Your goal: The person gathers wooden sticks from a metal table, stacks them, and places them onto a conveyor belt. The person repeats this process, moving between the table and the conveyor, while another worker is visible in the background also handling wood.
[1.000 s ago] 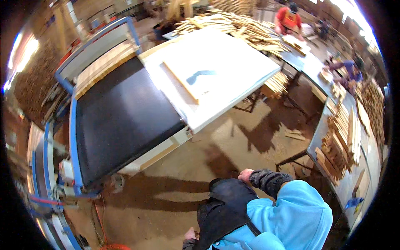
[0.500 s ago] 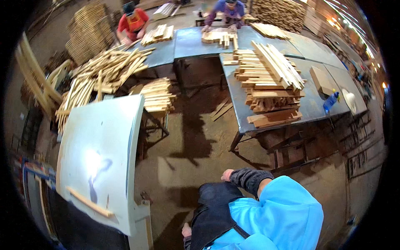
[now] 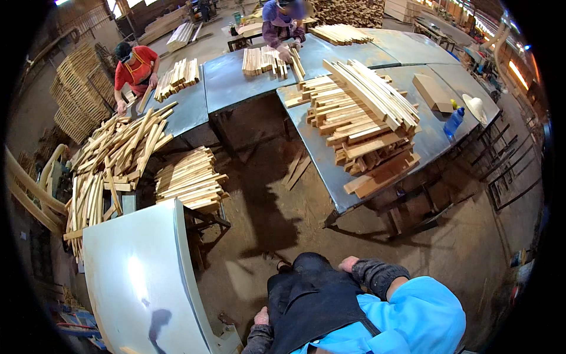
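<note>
Low at my left side hangs my left hand (image 3: 262,316), beside the black apron (image 3: 312,295). It is nearest to the pale, smooth-topped machine table (image 3: 127,253) and apart from it. My right hand (image 3: 349,264) is out past the apron on the right, over the floor, below the corner of the metal table (image 3: 321,171). No object shows in either hand, and their fingers are too small and turned away to read. On that metal table lies a large stack of wooden strips (image 3: 359,112), with longer pale strips laid slantwise on top.
Another stack of strips (image 3: 188,180) stands beyond the machine table, near a loose heap of sticks (image 3: 127,141). Two co-workers, one in red (image 3: 137,68) and one in purple (image 3: 283,26), handle wood at the far tables. A blue bottle (image 3: 453,123) and a hat (image 3: 474,108) sit rightward.
My view has shifted and tilted, and the machine table sits lower in it. My right hand appears farther right, still near my body. The purple-clad co-worker's strips have been rearranged.
</note>
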Demonstrator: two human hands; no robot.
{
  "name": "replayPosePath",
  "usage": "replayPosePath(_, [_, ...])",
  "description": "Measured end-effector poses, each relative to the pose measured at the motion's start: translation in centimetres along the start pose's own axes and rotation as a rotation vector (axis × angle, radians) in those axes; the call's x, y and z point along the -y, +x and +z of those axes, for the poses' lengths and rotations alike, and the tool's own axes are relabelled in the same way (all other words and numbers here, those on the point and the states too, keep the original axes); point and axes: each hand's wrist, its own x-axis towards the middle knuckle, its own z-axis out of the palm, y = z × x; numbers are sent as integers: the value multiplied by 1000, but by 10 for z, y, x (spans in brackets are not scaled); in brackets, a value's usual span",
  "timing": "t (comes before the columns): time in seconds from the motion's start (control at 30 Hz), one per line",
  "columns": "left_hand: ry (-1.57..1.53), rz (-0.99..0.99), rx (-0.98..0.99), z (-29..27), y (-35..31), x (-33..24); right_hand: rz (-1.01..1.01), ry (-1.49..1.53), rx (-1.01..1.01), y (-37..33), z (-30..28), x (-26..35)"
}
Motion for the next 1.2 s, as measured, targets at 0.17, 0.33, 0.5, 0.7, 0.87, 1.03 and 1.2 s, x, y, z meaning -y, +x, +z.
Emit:
replayPosePath(0.17, [75, 87, 73, -59, 93, -37, 2, -167, 21, 17, -61, 33])
replayPosePath(0.33, [-71, 203, 8, -99, 187, -114, -11, -224, -96, 41, -171, 84])
replayPosePath(0.5, [207, 537, 63, -140, 198, -268, 471, 977, -252, 75, -239, 128])
replayPosePath(0.7, [-254, 564, 316, -142, 206, -400, 283, 527, -242, 140, -271, 130])
replayPosePath(0.87, [-417, 424, 395, -168, 232, -487, -18, 126, -265, 207, -293, 83])
replayPosePath(1.03, [-110, 696, 205, -220, 284, -549, 115, 204, -257, 285, -373, 49])
replayPosePath(1.2, [-94, 650, 172, -254, 318, -607, 280, 565, -352, 321, -480, 43])
